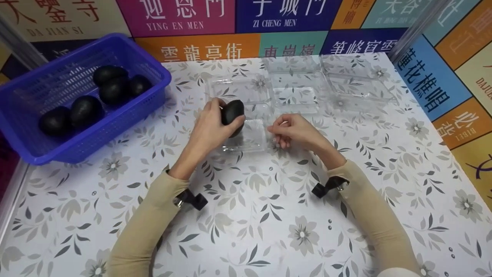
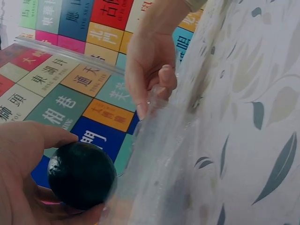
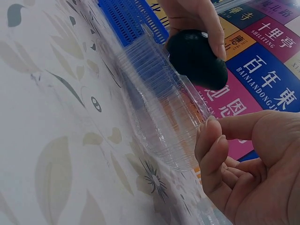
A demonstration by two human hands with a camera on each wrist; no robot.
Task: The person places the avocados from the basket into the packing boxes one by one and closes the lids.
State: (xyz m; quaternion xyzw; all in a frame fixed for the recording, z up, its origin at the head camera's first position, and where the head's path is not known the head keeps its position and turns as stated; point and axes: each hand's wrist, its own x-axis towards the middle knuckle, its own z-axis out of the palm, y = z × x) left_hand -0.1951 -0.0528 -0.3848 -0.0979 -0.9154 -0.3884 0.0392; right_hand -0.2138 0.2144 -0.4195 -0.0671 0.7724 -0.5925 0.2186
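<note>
My left hand (image 1: pixel 210 125) grips a dark, smooth avocado (image 1: pixel 233 111) over a clear plastic box (image 1: pixel 253 134) with its lid (image 1: pixel 240 90) folded open behind. In the left wrist view, thumb and fingers wrap the avocado (image 2: pixel 82 176) beside the clear wall of the box (image 2: pixel 154 159). My right hand (image 1: pixel 298 130) pinches the box's near right rim. The right wrist view shows its thumb and index finger together at the edge of the box (image 3: pixel 159 112), the other fingers curled. Whether the avocado touches the box floor, I cannot tell.
On the left stands a blue plastic basket (image 1: pixel 115 132) holding several dark avocados (image 1: pixel 86 109). More clear plastic boxes (image 1: pixel 296 98) stand at the back, one farther right (image 1: pixel 357 86). Panels with lettering (image 1: pixel 284 15) border the flower-patterned table (image 1: pixel 261 215) behind and at right.
</note>
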